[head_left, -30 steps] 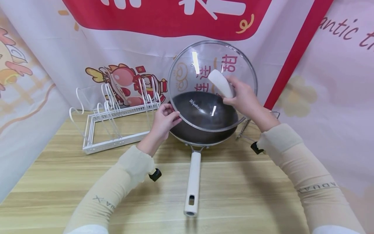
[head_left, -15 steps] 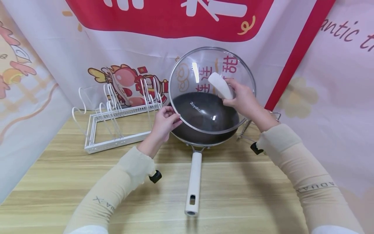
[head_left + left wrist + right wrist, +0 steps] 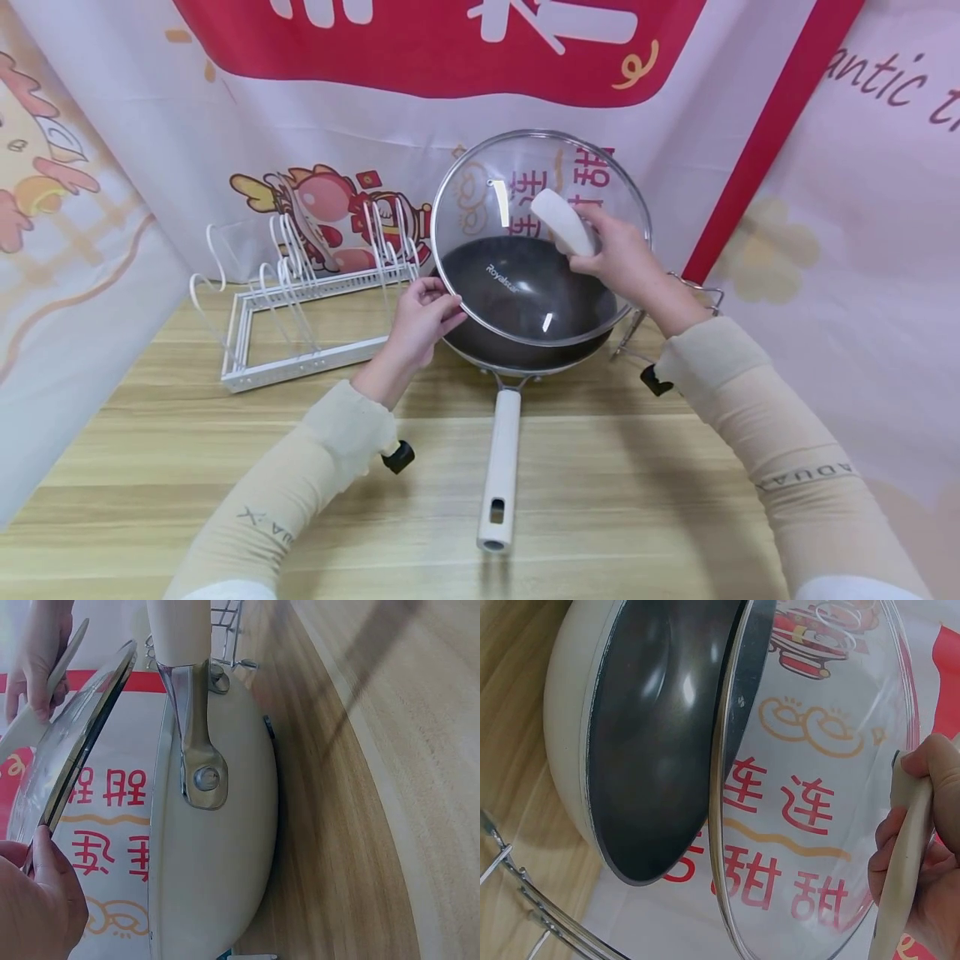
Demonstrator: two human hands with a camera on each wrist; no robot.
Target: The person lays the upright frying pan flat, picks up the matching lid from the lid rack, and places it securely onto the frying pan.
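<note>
A clear glass lid [image 3: 480,217] with a metal rim hangs tilted above a frying pan [image 3: 517,357]. My right hand [image 3: 621,257] grips the lid's white upright handle [image 3: 562,221]. At the lower left of the rim, my left hand [image 3: 422,321] pinches the edge between thumb and fingers; the left wrist view shows this hand [image 3: 37,900] too. The pan has a dark interior [image 3: 652,765], a cream outside [image 3: 217,870] and a cream handle [image 3: 498,475] that points toward me. In both wrist views a gap separates most of the lid from the pan's rim.
On the left of the wooden table [image 3: 360,517] stands a white rack [image 3: 315,360] with upright wire loops. Partly hidden behind my right arm is a metal wire stand [image 3: 628,335]. A printed cloth [image 3: 360,125] hangs behind the pan.
The lid has come down slightly toward the pan, with both hands still holding it. The head view has shifted a little. The pan stays where it was.
</note>
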